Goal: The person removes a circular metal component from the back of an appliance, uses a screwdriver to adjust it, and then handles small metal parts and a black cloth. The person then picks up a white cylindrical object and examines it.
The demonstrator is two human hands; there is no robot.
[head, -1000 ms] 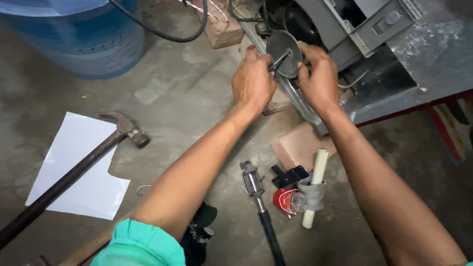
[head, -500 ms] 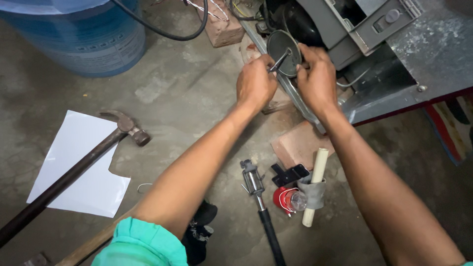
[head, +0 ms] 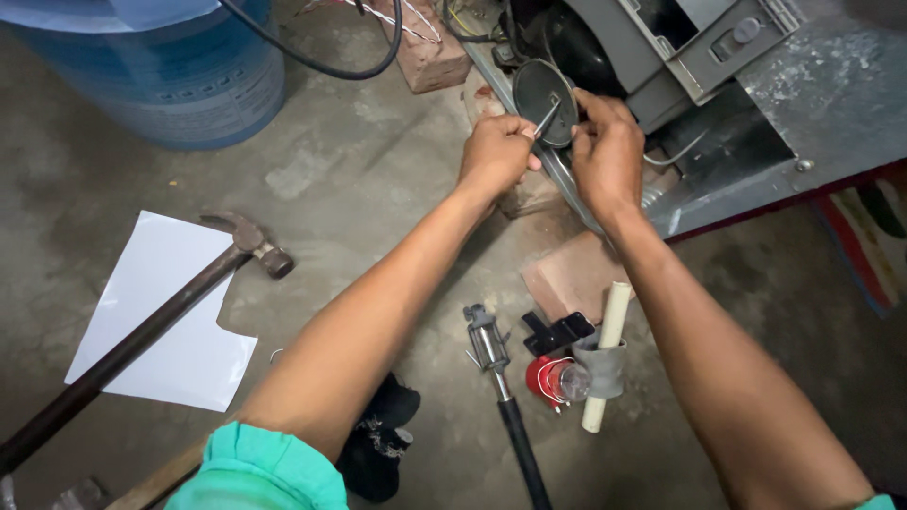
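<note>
A dark round metal disc (head: 545, 101) stands on edge, a thin metal rod (head: 546, 118) across its face.

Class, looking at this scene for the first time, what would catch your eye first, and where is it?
Both hands meet at top centre: the left hand and right hand grip a dark round metal part on a grey machine. At left, a claw hammer lies across a white sheet on the concrete floor.

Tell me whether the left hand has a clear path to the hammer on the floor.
Probably yes, once freed. The left hand is pinching a thin metal piece at the dark round part. The hammer lies on bare concrete on that hand's side, across a white sheet, with nothing between.
</note>
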